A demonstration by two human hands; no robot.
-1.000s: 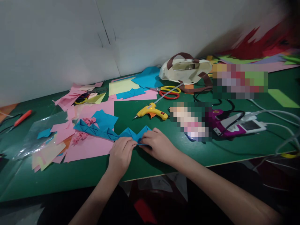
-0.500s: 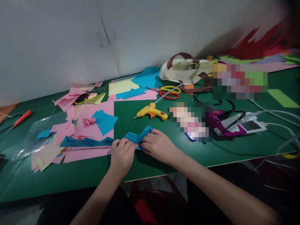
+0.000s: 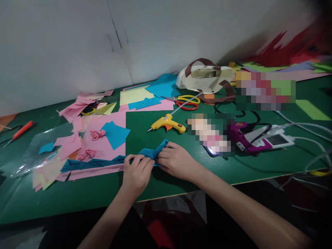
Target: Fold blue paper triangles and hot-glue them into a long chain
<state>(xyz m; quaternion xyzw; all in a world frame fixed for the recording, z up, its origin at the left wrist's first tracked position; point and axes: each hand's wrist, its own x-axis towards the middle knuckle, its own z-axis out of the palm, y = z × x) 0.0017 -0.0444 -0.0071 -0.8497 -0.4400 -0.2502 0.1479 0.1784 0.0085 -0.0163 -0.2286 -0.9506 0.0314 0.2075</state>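
Note:
A long folded blue paper strip (image 3: pixel 98 164) lies across the pink sheets, its left end extending well past my hands. My left hand (image 3: pixel 137 173) is closed on the strip's middle part, fingers bent over it. Close beside it, my right hand (image 3: pixel 176 160) pinches the strip near its right end, where a blue fold sticks up between the hands. Pink crumpled paper flowers (image 3: pixel 87 155) rest just behind the strip, one near a flat blue square (image 3: pixel 116 135). My fingertips hide part of the folds.
A yellow glue gun (image 3: pixel 167 123) lies behind my hands, with scissors (image 3: pixel 189 102) and a cream bag (image 3: pixel 204 79) farther back. Right of them are a phone (image 3: pixel 211 150), a purple-and-white power strip (image 3: pixel 267 138) and cables. An orange-handled tool (image 3: pixel 22 130) lies far left.
The strip's left end has shifted slightly left and toward me, showing more of the pink flower behind it. Both hands keep their hold, with my left hand moved slightly right.

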